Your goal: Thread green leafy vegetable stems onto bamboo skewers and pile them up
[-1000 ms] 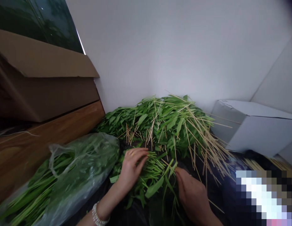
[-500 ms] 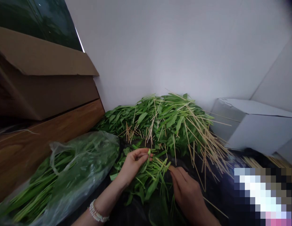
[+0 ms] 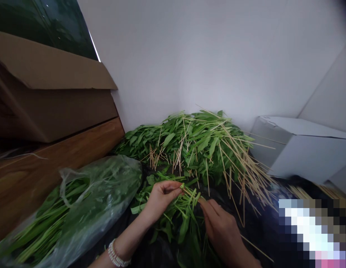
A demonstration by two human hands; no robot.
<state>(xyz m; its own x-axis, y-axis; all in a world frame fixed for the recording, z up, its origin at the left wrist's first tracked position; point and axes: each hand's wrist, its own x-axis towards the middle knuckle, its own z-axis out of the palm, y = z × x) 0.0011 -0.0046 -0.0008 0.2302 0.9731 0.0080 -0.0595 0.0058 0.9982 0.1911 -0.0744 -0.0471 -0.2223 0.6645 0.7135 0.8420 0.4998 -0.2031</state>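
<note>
My left hand [image 3: 164, 197] pinches a leafy green stem [image 3: 182, 186] between thumb and fingertips. Opposite it, my right hand [image 3: 221, 223] is closed around the lower end of a thin wooden skewer, mostly hidden by the fingers. Several light-green stems [image 3: 193, 198] are bunched along the skewer between my hands. Their long leaves [image 3: 184, 227] hang below, over dark plastic. The skewer's far end points at the stem in my left hand; I cannot tell whether it has pierced it.
Behind my hands lies a heap of skewered greens [image 3: 167, 139], its bare wooden skewers [image 3: 252, 176] fanning out to the right. A clear plastic bag [image 3: 105, 201] of greens lies left. A cardboard box [image 3: 72, 111] stands on a wooden surface [image 3: 86, 143]; a white box [image 3: 312, 156] is right.
My left hand has moved slightly right and down with the stem, closer to my right hand. The right hand has hardly moved.
</note>
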